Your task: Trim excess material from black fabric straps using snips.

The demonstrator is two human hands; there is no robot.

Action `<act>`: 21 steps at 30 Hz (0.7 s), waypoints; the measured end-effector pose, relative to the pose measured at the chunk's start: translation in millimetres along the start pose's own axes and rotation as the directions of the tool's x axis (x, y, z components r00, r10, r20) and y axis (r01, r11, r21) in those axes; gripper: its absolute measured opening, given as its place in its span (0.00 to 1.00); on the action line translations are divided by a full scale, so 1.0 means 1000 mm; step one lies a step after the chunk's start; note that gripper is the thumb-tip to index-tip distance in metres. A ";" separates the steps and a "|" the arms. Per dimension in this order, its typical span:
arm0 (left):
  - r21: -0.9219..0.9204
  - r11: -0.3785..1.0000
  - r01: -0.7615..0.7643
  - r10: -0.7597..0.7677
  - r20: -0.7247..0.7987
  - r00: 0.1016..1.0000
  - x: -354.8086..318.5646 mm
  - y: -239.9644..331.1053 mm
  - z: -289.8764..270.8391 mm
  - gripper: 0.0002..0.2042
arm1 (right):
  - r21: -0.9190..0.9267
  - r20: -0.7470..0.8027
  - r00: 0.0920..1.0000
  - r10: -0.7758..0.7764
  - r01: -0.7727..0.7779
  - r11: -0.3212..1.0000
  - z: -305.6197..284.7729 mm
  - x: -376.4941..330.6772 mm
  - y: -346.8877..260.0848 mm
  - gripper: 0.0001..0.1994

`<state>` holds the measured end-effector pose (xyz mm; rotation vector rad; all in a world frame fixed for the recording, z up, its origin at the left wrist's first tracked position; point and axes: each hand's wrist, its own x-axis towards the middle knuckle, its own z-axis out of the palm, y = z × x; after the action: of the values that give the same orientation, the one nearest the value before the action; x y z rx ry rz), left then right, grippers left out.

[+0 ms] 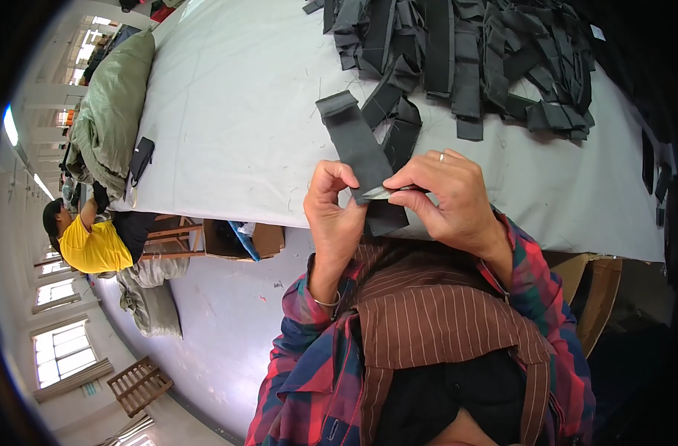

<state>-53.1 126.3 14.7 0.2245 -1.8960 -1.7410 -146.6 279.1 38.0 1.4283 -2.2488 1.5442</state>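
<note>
The right hand point(450, 197) is covering most of a small metal tool point(380, 194), so its kind is staying unclear. The dark fabric strip point(361, 152) is disappearing behind both hands at its lower end. At the table's point(227, 111) far edge, the pile of dark strips point(472, 52) is running off the picture's top. Small dark things point(649, 160) at the right edge are blurring into shadow.

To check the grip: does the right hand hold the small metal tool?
Yes, the right hand pinches the small metal tool against the dark fabric strip.

Plaid sleeves, brown striped apron
</note>
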 end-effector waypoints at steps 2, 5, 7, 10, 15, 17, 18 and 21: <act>0.003 1.000 0.004 -0.004 0.008 1.000 -0.001 -0.001 0.000 0.12 | -0.025 0.039 0.999 0.003 -0.002 1.000 -0.001 -0.001 0.002 0.06; -0.031 0.999 0.022 -0.021 0.009 1.000 -0.001 -0.005 -0.001 0.12 | 0.059 -0.049 0.999 0.018 -0.015 0.998 0.001 0.001 0.011 0.08; 0.030 0.999 -0.037 0.033 0.131 0.991 0.001 -0.002 0.001 0.12 | 0.404 0.034 0.946 0.323 -0.309 0.861 0.000 0.006 0.014 0.11; 0.205 0.969 -0.140 0.100 0.195 0.976 -0.001 -0.006 0.002 0.14 | 0.458 0.220 0.887 0.405 -0.461 0.760 0.001 0.007 0.020 0.11; 0.099 0.994 -0.056 0.056 -0.001 0.998 0.007 -0.013 0.000 0.21 | 0.555 0.189 0.946 0.263 -0.323 0.766 0.006 -0.008 0.003 0.06; 0.160 0.987 0.005 0.010 -0.088 0.996 0.012 -0.014 -0.001 0.16 | 0.449 0.101 0.975 0.199 -0.223 0.865 0.012 -0.013 0.005 0.07; 0.175 0.985 -0.006 0.005 0.007 1.000 0.014 -0.019 -0.005 0.11 | 0.309 0.036 0.990 0.133 -0.138 0.941 0.014 -0.012 0.008 0.08; -0.105 0.935 0.340 -0.334 0.069 0.940 0.001 -0.016 -0.001 0.06 | 0.071 -0.023 0.999 0.027 -0.025 0.997 0.013 -0.011 0.012 0.10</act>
<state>-57.6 122.4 -0.5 0.4922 -1.8673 -2.0921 -143.2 276.6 17.6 1.3948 -2.2295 1.6560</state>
